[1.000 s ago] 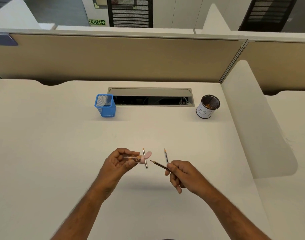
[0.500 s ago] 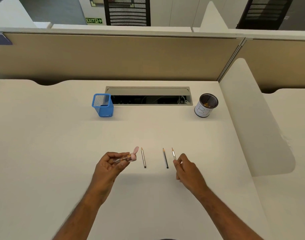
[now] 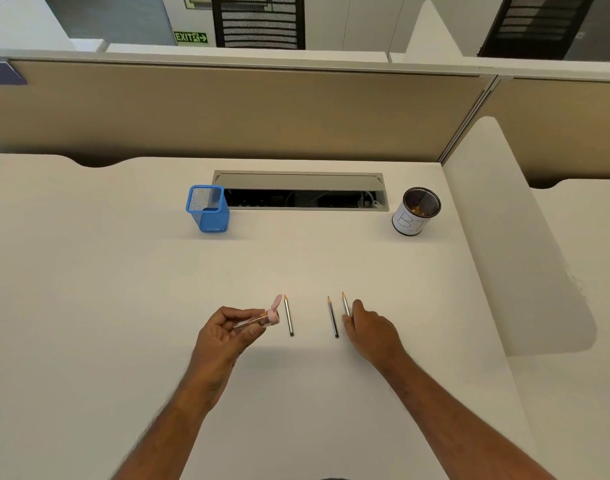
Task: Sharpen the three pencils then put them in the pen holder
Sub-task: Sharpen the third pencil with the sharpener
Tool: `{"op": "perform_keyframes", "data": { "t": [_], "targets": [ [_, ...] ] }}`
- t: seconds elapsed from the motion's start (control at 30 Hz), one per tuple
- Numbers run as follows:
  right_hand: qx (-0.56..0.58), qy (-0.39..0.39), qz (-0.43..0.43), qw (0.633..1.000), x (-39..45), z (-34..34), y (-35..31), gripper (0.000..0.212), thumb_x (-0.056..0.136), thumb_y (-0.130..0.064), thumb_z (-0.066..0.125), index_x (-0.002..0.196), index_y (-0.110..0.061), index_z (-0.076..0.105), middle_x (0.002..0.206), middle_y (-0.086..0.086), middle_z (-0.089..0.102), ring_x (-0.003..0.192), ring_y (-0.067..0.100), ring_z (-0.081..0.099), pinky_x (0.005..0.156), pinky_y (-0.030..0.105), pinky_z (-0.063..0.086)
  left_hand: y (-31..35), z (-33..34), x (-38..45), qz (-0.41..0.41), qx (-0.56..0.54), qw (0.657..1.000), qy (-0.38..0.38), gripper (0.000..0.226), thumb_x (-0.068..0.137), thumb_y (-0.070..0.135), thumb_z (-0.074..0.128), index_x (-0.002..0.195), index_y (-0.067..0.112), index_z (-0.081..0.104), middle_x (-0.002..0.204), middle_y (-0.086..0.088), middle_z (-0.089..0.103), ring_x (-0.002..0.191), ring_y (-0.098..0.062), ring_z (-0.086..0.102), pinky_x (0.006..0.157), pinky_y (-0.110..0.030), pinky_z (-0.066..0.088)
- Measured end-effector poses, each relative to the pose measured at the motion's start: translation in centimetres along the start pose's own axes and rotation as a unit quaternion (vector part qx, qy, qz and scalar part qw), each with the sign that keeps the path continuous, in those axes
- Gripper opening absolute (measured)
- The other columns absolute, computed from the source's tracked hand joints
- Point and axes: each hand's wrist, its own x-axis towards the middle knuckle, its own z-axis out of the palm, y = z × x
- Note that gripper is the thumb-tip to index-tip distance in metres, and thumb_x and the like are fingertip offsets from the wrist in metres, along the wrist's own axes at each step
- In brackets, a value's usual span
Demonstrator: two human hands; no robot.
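Note:
Three pencils lie on the white desk (image 3: 123,306), tips pointing away from me. The left pencil (image 3: 288,315) rests just right of my left hand (image 3: 229,332), which grips a clear sharpener (image 3: 258,319) with a pink cap flipped up. The middle pencil (image 3: 332,317) lies alone. My right hand (image 3: 371,329) rests on the desk with its fingertips touching the lower part of the right pencil (image 3: 345,303). The blue mesh pen holder (image 3: 208,208) stands at the back left with nothing visible inside.
A round black mesh cup (image 3: 416,212) wrapped in white paper stands at the back right, with shavings inside. Between the cup and the holder is an open cable tray slot (image 3: 300,192). A white divider panel (image 3: 518,244) borders the desk's right side.
My right hand carried the third pencil away from the sharpener and laid it down right of the middle pencil. My left hand drew back left with the sharpener.

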Motion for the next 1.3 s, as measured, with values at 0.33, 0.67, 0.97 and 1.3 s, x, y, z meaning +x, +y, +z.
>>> {"op": "perform_keyframes", "data": {
  "t": [0.33, 0.67, 0.97, 1.3],
  "targets": [
    [-0.024, 0.026, -0.008, 0.999, 0.4, -0.4, -0.7, 0.044, 0.108, -0.048, 0.042, 0.122, -0.007, 0.052, 0.092, 0.011, 0.076, 0.085, 0.037, 0.075, 0.065, 0.038, 0.045, -0.1, -0.6, 0.1, -0.006, 0.012, 1.0, 0.003, 0.037, 0.082, 0.012, 0.094, 0.111, 0.01, 0.071, 0.123, -0.015, 0.083, 0.124, -0.031, 0.077, 0.117, -0.052, 0.051],
    [-0.011, -0.035, -0.124, 0.992, 0.7, 0.2, -9.0, 0.049, 0.105, -0.056, 0.046, 0.114, -0.008, 0.055, 0.103, 0.017, 0.076, 0.096, 0.04, 0.073, 0.077, 0.042, 0.052, -0.6, -1.1, 0.2, -0.01, 0.035, 0.999, 0.016, 0.037, 0.087, 0.007, 0.084, 0.12, 0.003, 0.068, 0.123, -0.011, 0.083, 0.122, -0.028, 0.077, 0.115, -0.048, 0.053],
    [-0.025, -0.009, -0.133, 0.991, 0.9, 0.9, -10.5, 0.022, 0.098, -0.026, 0.064, 0.098, -0.004, 0.063, 0.088, 0.017, 0.077, 0.081, 0.041, 0.077, 0.064, 0.041, 0.055, -0.8, -1.6, 0.3, -0.01, 0.04, 0.999, 0.021, 0.034, 0.088, 0.007, 0.084, 0.118, 0.005, 0.069, 0.123, -0.011, 0.084, 0.123, -0.029, 0.077, 0.114, -0.049, 0.053],
    [0.332, -0.053, -0.029, 0.941, -4.0, -4.7, -7.2, 0.004, 0.093, -0.024, 0.067, 0.09, -0.025, 0.065, 0.079, -0.005, 0.07, 0.064, 0.02, 0.065, 0.063, 0.033, 0.052, -0.7, -1.3, 0.0, -0.009, 0.029, 0.999, 0.017, 0.044, 0.082, 0.02, 0.089, 0.121, 0.009, 0.07, 0.121, -0.013, 0.084, 0.123, -0.033, 0.076, 0.115, -0.05, 0.053]
  ]
}}
